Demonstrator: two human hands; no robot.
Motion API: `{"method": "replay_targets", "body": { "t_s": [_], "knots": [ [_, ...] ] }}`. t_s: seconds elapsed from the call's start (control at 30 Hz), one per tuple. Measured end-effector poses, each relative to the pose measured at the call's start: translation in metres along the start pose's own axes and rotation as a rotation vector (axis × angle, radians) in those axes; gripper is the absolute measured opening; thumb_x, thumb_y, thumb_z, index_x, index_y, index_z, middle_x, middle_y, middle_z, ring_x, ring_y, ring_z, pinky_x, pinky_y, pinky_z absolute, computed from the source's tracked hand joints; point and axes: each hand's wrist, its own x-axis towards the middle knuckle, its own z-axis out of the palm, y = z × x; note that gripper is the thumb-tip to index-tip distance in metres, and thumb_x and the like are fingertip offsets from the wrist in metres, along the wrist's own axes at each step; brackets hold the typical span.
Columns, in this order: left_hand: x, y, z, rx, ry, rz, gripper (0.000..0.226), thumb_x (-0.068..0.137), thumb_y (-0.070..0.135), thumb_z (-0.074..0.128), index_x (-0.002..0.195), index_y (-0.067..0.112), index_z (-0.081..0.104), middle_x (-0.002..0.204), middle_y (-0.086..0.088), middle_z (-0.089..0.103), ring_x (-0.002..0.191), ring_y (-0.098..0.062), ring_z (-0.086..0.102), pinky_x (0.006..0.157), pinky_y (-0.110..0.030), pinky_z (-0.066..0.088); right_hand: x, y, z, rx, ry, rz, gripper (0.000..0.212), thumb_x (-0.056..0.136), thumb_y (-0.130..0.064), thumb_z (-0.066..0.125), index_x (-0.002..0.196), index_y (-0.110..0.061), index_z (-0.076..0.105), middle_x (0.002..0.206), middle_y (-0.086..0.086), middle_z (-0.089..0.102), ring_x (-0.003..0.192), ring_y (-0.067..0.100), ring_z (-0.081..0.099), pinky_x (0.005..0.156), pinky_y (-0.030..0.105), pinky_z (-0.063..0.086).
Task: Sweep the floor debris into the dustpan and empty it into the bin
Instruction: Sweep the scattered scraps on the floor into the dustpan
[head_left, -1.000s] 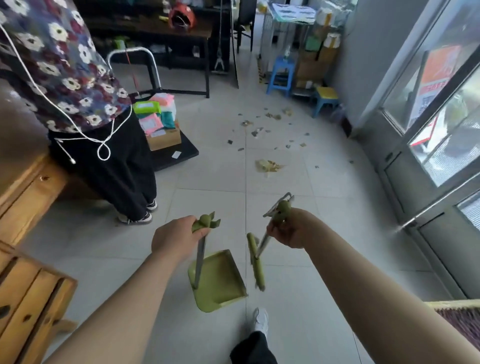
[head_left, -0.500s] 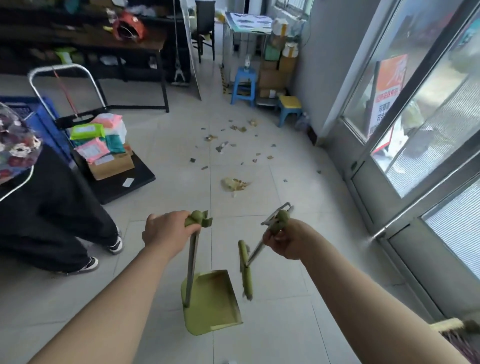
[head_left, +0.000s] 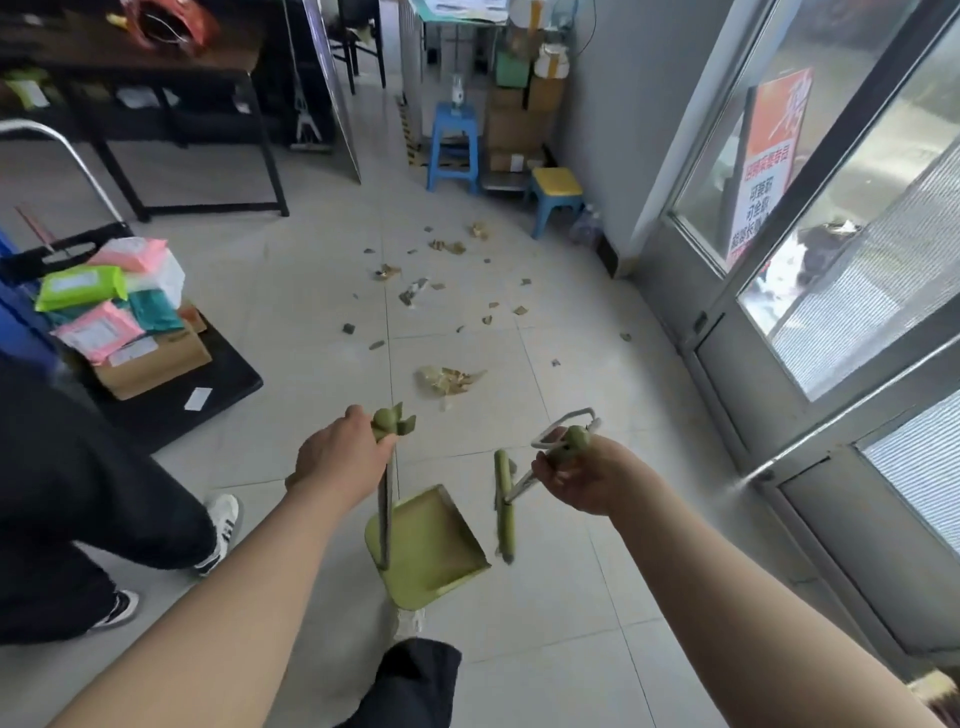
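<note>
My left hand (head_left: 340, 460) grips the top of a long metal handle from which a green dustpan (head_left: 428, 548) hangs just above the tiled floor. My right hand (head_left: 584, 475) holds the green top of a short broom (head_left: 504, 506), whose narrow green head hangs beside the dustpan's right edge. Scattered debris (head_left: 441, 291) of small brown and green scraps lies on the tiles ahead. A larger crumpled clump (head_left: 447, 381) lies nearest, just beyond my hands. No bin is in view.
Another person's dark trousers and sneakers (head_left: 223, 525) stand at left. A flat trolley (head_left: 208, 384) with a box and colourful parcels is left of the debris. A blue stool (head_left: 453, 145) and a yellow stool (head_left: 557, 200) stand behind it. Glass doors (head_left: 831, 322) line the right side.
I have moved forward toward the debris, which is now closer. The other person has slid out to the left edge. Both hands keep their hold on dustpan and broom.
</note>
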Motion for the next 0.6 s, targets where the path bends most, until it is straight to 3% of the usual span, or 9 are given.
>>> {"method": "replay_targets", "body": {
  "t_s": [0.23, 0.33, 0.47, 0.53, 0.6],
  "knots": [
    [0.127, 0.01, -0.016, -0.094, -0.095, -0.028, 0.038, 0.095, 0.042, 0.048, 0.109, 0.006, 0.046, 0.107, -0.013, 0.061, 0.09, -0.033, 0.056, 0.068, -0.034, 0.042, 0.079, -0.078, 0.055, -0.027, 0.061, 0.047, 0.018, 0.09, 0.003, 0.054, 0.073, 0.002, 0.058, 0.062, 0.015, 0.06, 0.06, 0.02, 0.058, 0.041, 0.019, 0.053],
    [0.171, 0.02, -0.02, -0.121, -0.118, -0.037, 0.038, 0.095, 0.043, 0.049, 0.109, 0.008, 0.047, 0.099, -0.008, 0.057, 0.083, -0.028, 0.052, 0.068, -0.033, 0.041, 0.108, -0.105, 0.073, 0.014, 0.073, 0.061, 0.021, 0.092, 0.002, 0.052, 0.072, 0.004, 0.058, 0.053, 0.015, 0.064, 0.049, 0.02, 0.063, 0.042, 0.021, 0.054],
    [0.217, 0.033, -0.013, -0.13, -0.155, -0.064, 0.034, 0.095, 0.045, 0.048, 0.099, 0.011, 0.049, 0.093, -0.004, 0.055, 0.082, -0.027, 0.052, 0.066, -0.033, 0.04, 0.141, -0.135, 0.082, 0.025, 0.072, 0.065, 0.034, 0.091, -0.002, 0.057, 0.06, 0.002, 0.071, 0.067, 0.018, 0.065, 0.065, 0.024, 0.061, 0.057, 0.025, 0.056],
    [0.239, 0.038, -0.007, -0.133, -0.169, -0.087, 0.031, 0.096, 0.043, 0.046, 0.093, 0.012, 0.049, 0.094, -0.007, 0.058, 0.082, -0.028, 0.051, 0.067, -0.032, 0.04, 0.159, -0.15, 0.082, 0.034, 0.072, 0.066, 0.03, 0.087, -0.001, 0.061, 0.059, 0.004, 0.069, 0.072, 0.019, 0.063, 0.068, 0.025, 0.062, 0.068, 0.027, 0.056],
    [0.259, 0.043, 0.001, -0.145, -0.171, -0.114, 0.03, 0.097, 0.042, 0.045, 0.091, 0.013, 0.05, 0.094, -0.007, 0.059, 0.082, -0.029, 0.051, 0.068, -0.032, 0.04, 0.177, -0.166, 0.083, 0.013, 0.067, 0.073, 0.039, 0.086, 0.0, 0.063, 0.048, 0.006, 0.068, 0.074, 0.019, 0.062, 0.069, 0.026, 0.062, 0.079, 0.03, 0.054]
  ]
}}
